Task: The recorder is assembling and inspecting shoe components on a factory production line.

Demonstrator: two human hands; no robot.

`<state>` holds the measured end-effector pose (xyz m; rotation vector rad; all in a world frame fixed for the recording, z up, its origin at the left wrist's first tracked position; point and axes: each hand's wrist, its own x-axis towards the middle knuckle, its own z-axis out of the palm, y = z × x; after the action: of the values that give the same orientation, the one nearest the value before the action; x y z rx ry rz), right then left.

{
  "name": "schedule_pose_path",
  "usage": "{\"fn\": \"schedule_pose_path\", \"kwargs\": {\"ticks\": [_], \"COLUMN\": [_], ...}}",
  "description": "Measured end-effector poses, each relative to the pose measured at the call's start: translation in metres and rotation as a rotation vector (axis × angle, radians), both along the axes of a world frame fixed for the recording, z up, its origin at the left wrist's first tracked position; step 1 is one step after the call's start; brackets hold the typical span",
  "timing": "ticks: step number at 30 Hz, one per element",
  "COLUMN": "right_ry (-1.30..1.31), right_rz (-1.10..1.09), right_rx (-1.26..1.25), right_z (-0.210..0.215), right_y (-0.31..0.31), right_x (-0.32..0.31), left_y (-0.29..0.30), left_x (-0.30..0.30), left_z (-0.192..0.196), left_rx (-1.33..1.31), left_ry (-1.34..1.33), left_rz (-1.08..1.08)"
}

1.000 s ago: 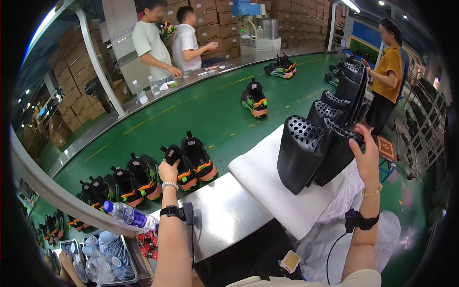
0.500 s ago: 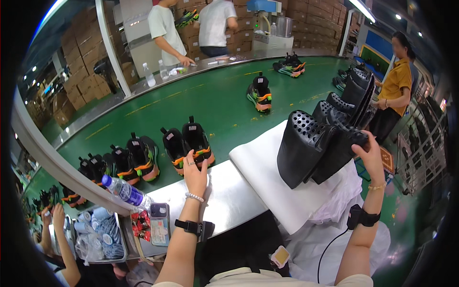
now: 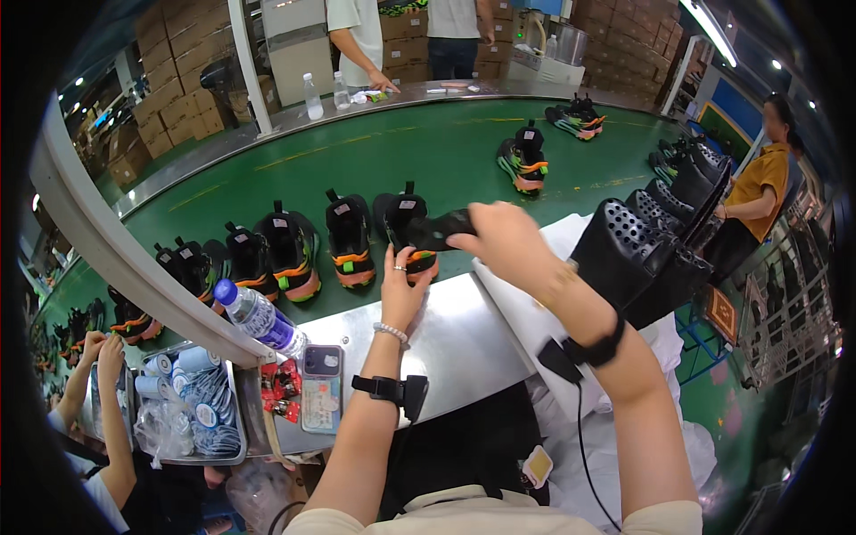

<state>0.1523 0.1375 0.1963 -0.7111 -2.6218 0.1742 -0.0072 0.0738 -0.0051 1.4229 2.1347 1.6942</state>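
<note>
My left hand (image 3: 403, 290) grips the heel of a black sneaker (image 3: 399, 207) with orange and green trim, which stands on the green belt close to the metal ledge. My right hand (image 3: 506, 241), slightly blurred, holds a dark insole (image 3: 444, 230) by one end. The insole's other end is at the sneaker's opening; how far it reaches inside cannot be made out. Directly left of this sneaker stands a matching sneaker (image 3: 349, 241). To the right, stacks of black perforated insoles (image 3: 615, 254) stand on white sheeting (image 3: 562, 234).
More sneakers (image 3: 287, 250) line the belt (image 3: 294, 183) leftward. A bottle (image 3: 259, 319), a phone (image 3: 322, 361) and a tray (image 3: 239, 419) of blue-white rolls sit near the white post (image 3: 134, 276). Two people stand across the belt; another person (image 3: 758, 192) is at right; someone's hands (image 3: 109, 352) work at left.
My right hand has come from the insole stacks leftward to the sneaker, carrying a dark insole. My left hand remains at the sneaker's heel. The whole view has shifted.
</note>
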Motion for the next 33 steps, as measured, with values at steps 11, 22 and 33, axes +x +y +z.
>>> {"fn": "schedule_pose_path", "kwargs": {"ticks": [11,22,33], "right_ry": [-0.248,-0.219,-0.284], "right_rz": [0.119,-0.301,-0.146], "right_rx": [0.196,-0.134,-0.160], "right_z": [-0.101,-0.158,-0.133], "right_y": [0.054,0.060,0.051], "right_x": [-0.145,-0.203,-0.205], "left_y": [-0.012,-0.010,-0.020], "left_x": [-0.008,-0.012,-0.022], "left_z": [0.004,0.004,-0.003], "left_rx": [-0.024,-0.014,0.048], "left_ry": [-0.145,-0.321,-0.255], "left_rz": [0.063,0.029,0.056]}}
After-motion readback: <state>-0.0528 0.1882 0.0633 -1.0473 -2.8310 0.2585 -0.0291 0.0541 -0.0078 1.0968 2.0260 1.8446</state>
